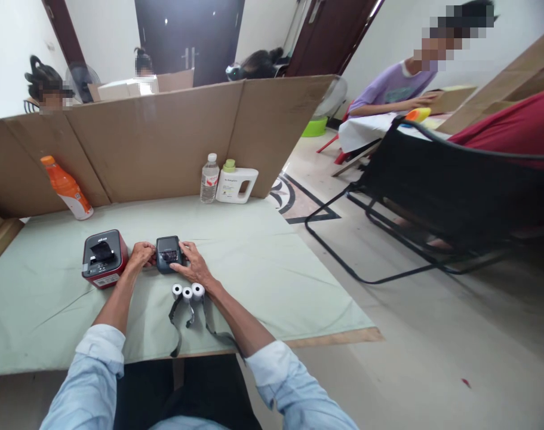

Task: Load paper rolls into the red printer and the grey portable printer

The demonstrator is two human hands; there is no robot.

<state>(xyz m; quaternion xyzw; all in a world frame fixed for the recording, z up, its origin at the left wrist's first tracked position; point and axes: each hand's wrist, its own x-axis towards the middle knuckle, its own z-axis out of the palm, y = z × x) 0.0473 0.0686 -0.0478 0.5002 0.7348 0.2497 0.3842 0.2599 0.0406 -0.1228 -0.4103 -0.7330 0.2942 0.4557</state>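
A small dark portable printer (168, 254) lies on the cloth-covered table in front of me. My right hand (193, 263) curls round its right side, with the thumb along its near edge. At the printer's left edge is my left hand (141, 255), its fingers bent and pressed together; what they pinch is too small to make out. Left of that hand stands a red and black box-shaped machine (105, 258) with a dark piece on its top. Just below the printer, several small white paper rolls (187, 293) stand in a row, grey strips trailing from them towards the table's front edge.
Along the back of the table (272, 286) rises a cardboard screen (159, 143). Before it stand an orange bottle (68, 188), a clear water bottle (209, 179) and a white jug (237, 184). A black folding chair (433, 197) is at the right; other people sit beyond.
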